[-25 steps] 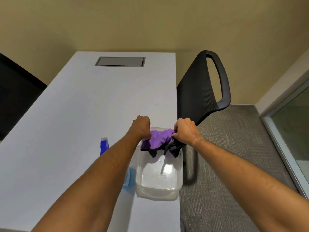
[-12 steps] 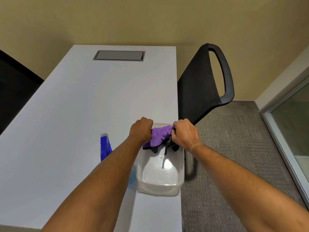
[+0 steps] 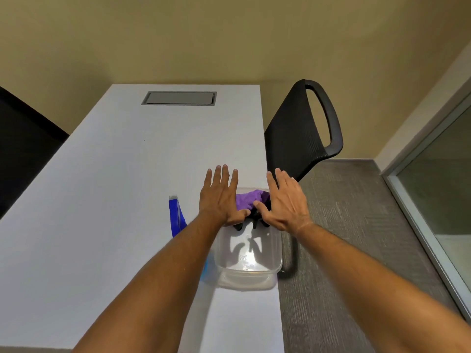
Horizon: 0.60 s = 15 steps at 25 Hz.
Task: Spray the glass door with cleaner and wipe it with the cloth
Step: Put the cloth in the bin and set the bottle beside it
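On a white table (image 3: 89,225), a blue spray bottle (image 3: 175,217) lies just left of a clear plastic tub (image 3: 248,273) holding a purple cloth (image 3: 251,201), with the left hand (image 3: 220,200) and right hand (image 3: 285,205) spread open and empty above it. The glass door (image 3: 438,179) waits at far right, beyond a black chair (image 3: 295,138). The cloth is probably best gathered in one firm handful, bottle taken in the other.

Two bare forearms and hands, nothing worn
Left hand (image 3: 220,200) and right hand (image 3: 285,203) carry no gloves, rings, watch or bands; both forearms are sleeveless up to the frame's lower edge
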Tool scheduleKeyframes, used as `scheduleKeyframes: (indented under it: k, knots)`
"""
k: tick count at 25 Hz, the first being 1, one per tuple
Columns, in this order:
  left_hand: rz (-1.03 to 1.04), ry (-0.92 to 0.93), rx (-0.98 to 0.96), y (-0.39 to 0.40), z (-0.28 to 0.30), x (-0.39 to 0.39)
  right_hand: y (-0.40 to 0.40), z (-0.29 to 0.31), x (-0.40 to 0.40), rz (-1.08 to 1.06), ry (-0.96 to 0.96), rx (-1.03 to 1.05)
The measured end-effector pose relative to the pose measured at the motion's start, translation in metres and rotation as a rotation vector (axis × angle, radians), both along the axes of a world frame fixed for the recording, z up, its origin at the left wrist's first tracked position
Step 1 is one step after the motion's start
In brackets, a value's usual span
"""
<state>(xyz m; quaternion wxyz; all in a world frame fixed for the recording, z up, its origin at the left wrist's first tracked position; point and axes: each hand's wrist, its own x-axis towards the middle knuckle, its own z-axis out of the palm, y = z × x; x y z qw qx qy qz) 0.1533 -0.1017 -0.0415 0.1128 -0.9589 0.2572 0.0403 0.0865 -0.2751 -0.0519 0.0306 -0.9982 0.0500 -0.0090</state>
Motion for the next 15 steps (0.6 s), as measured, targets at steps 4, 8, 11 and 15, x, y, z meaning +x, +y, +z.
scheduleKeyframes:
  k: [4,8,11,15]
  knots:
    - [-0.025,-0.043,-0.05,0.005,0.016,-0.017,0.01,0.015,-0.021,-0.055,0.001,-0.036]
    - [-0.066,-0.082,-0.088,0.008,0.03,-0.038,0.017,0.028,-0.044,-0.095,-0.036,-0.021]
    - [-0.081,-0.092,-0.11,0.018,0.04,-0.056,0.022,0.037,-0.06,-0.096,-0.059,-0.037]
    - [-0.105,-0.127,-0.125,0.033,0.05,-0.083,0.038,0.047,-0.088,-0.078,-0.083,-0.031]
